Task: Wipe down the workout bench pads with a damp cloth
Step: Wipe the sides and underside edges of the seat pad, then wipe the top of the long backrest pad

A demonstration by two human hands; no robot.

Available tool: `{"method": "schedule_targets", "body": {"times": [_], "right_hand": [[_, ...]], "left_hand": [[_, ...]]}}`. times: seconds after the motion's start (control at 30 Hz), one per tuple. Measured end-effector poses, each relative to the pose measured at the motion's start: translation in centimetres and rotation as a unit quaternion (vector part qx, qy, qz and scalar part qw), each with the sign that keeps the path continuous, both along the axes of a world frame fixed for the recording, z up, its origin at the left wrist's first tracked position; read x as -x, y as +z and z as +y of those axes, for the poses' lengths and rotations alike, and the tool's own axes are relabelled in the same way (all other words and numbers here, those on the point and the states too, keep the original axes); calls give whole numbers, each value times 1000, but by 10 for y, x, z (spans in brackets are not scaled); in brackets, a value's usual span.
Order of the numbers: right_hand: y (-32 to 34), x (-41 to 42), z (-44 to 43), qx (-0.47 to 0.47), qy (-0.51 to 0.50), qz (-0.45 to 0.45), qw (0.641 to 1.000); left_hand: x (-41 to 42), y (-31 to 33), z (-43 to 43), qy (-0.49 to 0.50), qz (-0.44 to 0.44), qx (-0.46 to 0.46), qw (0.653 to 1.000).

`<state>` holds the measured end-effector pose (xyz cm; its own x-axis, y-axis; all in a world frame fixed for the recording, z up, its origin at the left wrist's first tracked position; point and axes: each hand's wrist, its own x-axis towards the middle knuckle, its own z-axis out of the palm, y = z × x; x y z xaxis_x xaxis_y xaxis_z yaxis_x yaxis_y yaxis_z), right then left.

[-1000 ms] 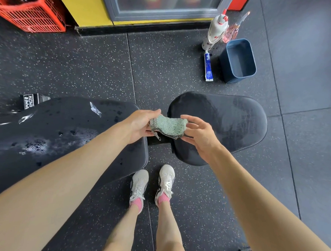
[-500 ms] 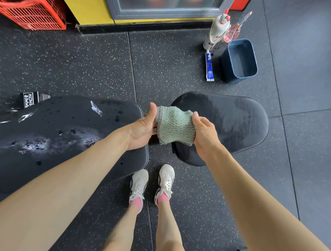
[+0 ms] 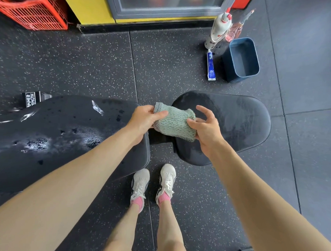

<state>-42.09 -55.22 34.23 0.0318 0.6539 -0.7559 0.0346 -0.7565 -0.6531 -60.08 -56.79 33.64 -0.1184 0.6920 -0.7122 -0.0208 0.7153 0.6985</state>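
Note:
A pale green cloth (image 3: 175, 123), folded, hangs in the air above the gap between two black bench pads. My left hand (image 3: 145, 119) pinches its left edge with thumb on top. My right hand (image 3: 205, 127) holds the cloth's right side between thumb and palm, its fingers spread and lifted. The long pad (image 3: 63, 136) on the left is wet, with water patches and droplets. The shorter rounded pad (image 3: 236, 120) on the right shows faint wipe streaks.
A blue bin (image 3: 242, 60), a white spray bottle (image 3: 218, 29), a pink bottle (image 3: 233, 32) and a tube (image 3: 211, 66) stand on the speckled rubber floor behind the right pad. A red crate (image 3: 31, 11) sits far left. My feet (image 3: 153, 183) are below the gap.
The cloth went from bunched, to stretched between both hands, to folded over. My right hand's fingers have now lifted off and spread.

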Motion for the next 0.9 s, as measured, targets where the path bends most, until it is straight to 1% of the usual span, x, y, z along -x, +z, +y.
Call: {"method": "schedule_targets", "body": {"times": [0.1, 0.2, 0.27, 0.33, 0.4, 0.5, 0.67, 0.77, 0.83, 0.9], "right_hand": [[3, -2, 2, -20, 86, -5, 996], [6, 1, 2, -42, 138, -44, 989], [8, 4, 3, -59, 146, -70, 985], [9, 8, 4, -71, 154, -87, 982], [6, 11, 2, -92, 170, -113, 975], [2, 14, 1, -124, 209, -174, 954], [6, 15, 6, -154, 261, -241, 922], [8, 13, 12, -148, 290, -241, 914], [9, 13, 14, -141, 291, -243, 915], [8, 14, 14, -136, 263, -227, 928]], "left_hand": [[8, -3, 3, -10, -6, 27, 1000], [15, -2, 2, -67, -20, -20, 997], [17, 1, 2, -127, 0, -55, 990], [19, 1, 2, -158, 20, -68, 985], [20, 0, 2, -162, 22, -67, 984], [22, 2, 3, -153, 21, -73, 985], [26, 2, 4, -190, 83, -85, 974], [28, 4, 7, -200, 88, -73, 973], [32, 6, 9, -211, 70, -56, 973], [34, 8, 10, -215, 35, -44, 975]]}}
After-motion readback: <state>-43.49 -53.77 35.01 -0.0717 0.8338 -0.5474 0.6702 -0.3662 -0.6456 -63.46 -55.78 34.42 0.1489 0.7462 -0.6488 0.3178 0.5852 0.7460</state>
